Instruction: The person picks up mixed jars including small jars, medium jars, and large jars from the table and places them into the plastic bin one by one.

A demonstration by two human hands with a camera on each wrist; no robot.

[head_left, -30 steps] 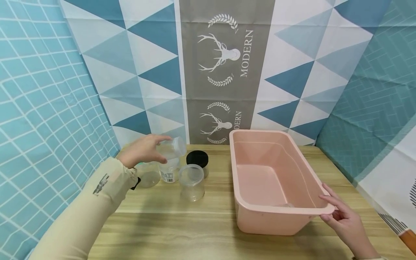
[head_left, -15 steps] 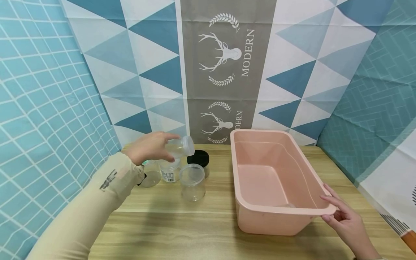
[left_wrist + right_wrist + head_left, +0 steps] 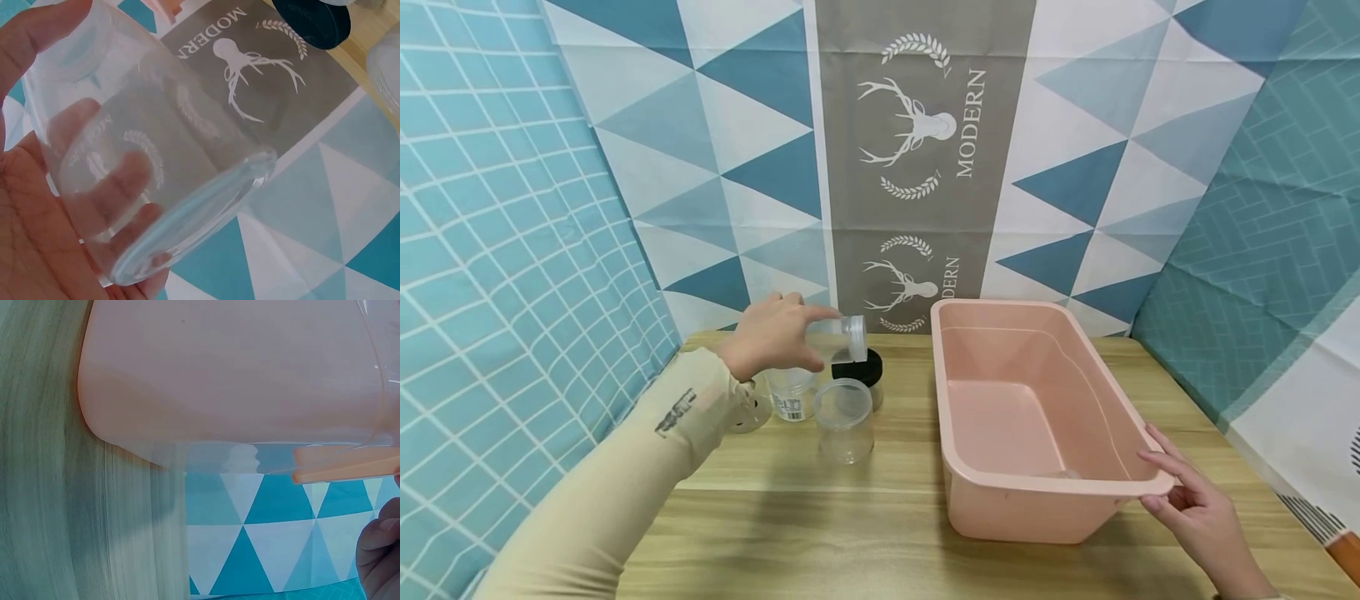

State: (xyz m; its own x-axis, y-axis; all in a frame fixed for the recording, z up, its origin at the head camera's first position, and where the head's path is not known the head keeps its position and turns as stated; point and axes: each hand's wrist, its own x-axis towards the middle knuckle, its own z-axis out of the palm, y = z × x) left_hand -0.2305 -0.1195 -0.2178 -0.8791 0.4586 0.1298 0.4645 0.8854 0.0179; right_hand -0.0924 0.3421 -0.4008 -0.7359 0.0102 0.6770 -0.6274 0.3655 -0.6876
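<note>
My left hand (image 3: 778,333) grips a clear plastic jar (image 3: 854,337) with a translucent lid, held sideways above other jars. In the left wrist view the thumb and fingers wrap this see-through jar (image 3: 156,137). Below it stand a labelled clear jar (image 3: 788,404), a black-lidded jar (image 3: 859,368) and a clear jar with a translucent lid (image 3: 844,437). My right hand (image 3: 1198,508) holds the near right corner of a pink plastic basin (image 3: 1026,504), fingers over the rim and thumb outside. The basin's pink wall (image 3: 219,375) fills much of the right wrist view.
Another clear jar (image 3: 752,417) is partly hidden behind the left wrist. A small clear thing (image 3: 1066,474) shows inside the basin near its front rim. Everything stands on a wooden table (image 3: 820,533), with a patterned cloth (image 3: 925,192) behind.
My left hand has moved right with the jar, which now overlaps the black lid in the head view. The right hand and the basin keep their places.
</note>
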